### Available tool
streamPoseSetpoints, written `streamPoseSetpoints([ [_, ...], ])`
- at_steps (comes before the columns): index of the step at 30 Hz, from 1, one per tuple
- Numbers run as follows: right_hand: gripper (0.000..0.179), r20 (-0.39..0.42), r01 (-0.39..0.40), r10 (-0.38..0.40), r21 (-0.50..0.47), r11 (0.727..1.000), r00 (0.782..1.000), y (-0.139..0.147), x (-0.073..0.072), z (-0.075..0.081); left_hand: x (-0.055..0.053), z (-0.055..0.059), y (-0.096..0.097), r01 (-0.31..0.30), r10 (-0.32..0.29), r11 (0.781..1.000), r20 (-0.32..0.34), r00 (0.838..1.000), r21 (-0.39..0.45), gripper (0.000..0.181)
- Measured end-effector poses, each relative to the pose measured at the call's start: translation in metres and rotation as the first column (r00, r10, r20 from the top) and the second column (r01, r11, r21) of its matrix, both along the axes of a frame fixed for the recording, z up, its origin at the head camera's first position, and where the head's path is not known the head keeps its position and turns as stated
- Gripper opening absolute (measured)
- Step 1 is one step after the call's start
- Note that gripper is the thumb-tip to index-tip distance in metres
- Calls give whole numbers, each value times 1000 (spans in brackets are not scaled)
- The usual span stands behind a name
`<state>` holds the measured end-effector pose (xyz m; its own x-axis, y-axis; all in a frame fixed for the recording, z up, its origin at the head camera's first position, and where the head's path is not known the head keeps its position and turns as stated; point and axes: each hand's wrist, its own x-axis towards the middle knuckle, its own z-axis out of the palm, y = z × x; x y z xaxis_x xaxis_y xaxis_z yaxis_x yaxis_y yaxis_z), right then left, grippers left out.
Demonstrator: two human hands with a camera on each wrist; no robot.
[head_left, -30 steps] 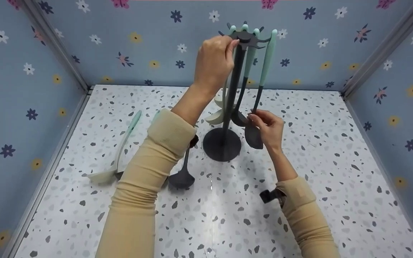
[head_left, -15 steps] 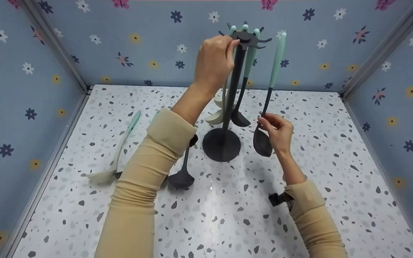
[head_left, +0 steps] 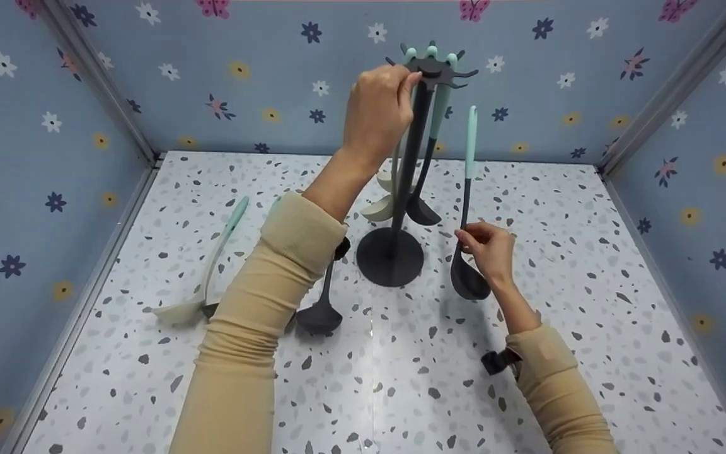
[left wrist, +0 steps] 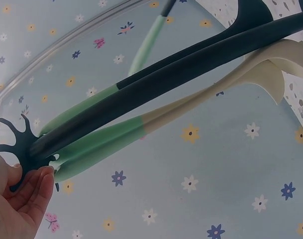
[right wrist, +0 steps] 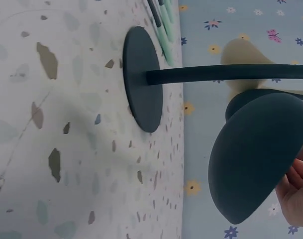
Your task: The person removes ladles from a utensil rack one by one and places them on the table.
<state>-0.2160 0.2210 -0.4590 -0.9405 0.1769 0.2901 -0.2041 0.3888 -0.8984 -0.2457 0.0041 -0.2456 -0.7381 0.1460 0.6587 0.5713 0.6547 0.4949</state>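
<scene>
My left hand (head_left: 379,113) pinches the hooked top (left wrist: 24,144) of a black utensil stand (head_left: 390,255). Thumb and fingers (left wrist: 34,194) close on one side of that top in the left wrist view. Right of the stand, my right hand (head_left: 492,252) holds a black ladle (head_left: 471,282) by its thin neck, mint handle (head_left: 471,139) pointing up. The ladle is off the hooks and apart from the stand; its bowl (right wrist: 260,154) hides part of my hand in the right wrist view. Still hanging are another black-headed utensil (head_left: 423,211) and cream-headed ones (head_left: 379,207), all mint-handled.
On the speckled tabletop (head_left: 401,391) at left lie a cream ladle (head_left: 180,311) with a mint handle and a black ladle (head_left: 320,315). My left forearm partly covers other utensils there. Flower-patterned walls (head_left: 212,75) enclose the back and both sides.
My right hand has unhooked the black ladle from the stand, moved it right, then lowered it towards the front. The left hand has stayed at the stand's top.
</scene>
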Motion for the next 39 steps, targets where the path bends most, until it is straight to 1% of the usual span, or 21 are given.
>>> streamPoseSetpoints([
  [3, 15, 53, 8, -10, 33, 999, 999, 1, 1, -6, 0, 0, 0, 0, 0, 1000, 0, 1000, -6, 28],
  [7, 13, 104, 9, -20, 102, 995, 994, 2, 2, -15, -1, -1, 1, -7, 7, 1000, -9, 1000, -6, 27],
  [11, 11, 143, -1, -26, 182, 983, 989, 4, 2, -24, -1, -1, 1, -9, 9, 1000, -11, 1000, -13, 27],
  [15, 11, 187, -37, -11, 251, 967, 982, 4, 3, -31, 0, 0, 0, -11, 11, 1000, -9, 1000, -27, 28],
  [18, 13, 231, -62, -7, 294, 954, 973, 3, 4, -34, 1, 1, 0, -9, 9, 999, -4, 1000, -34, 29],
  [20, 14, 268, -71, -18, 319, 945, 963, 3, 5, -36, 2, 1, -1, -3, 3, 1000, 0, 1000, -31, 29],
  [24, 13, 341, -90, -40, 358, 929, 939, 1, 5, -40, 2, 1, -2, 10, -10, 999, 3, 1000, -37, 30],
  [29, 12, 414, -112, -61, 380, 918, 908, -1, 6, -46, 2, 2, -2, 0, 0, 999, 2, 1000, -37, 29],
  [37, 11, 455, -120, -88, 408, 905, 886, -3, 5, -55, 2, 2, -3, 7, -7, 999, 8, 1000, -39, 29],
  [39, 11, 463, -117, -95, 408, 906, 881, -4, 5, -58, 2, 1, -3, 9, -9, 999, 7, 1000, -39, 29],
])
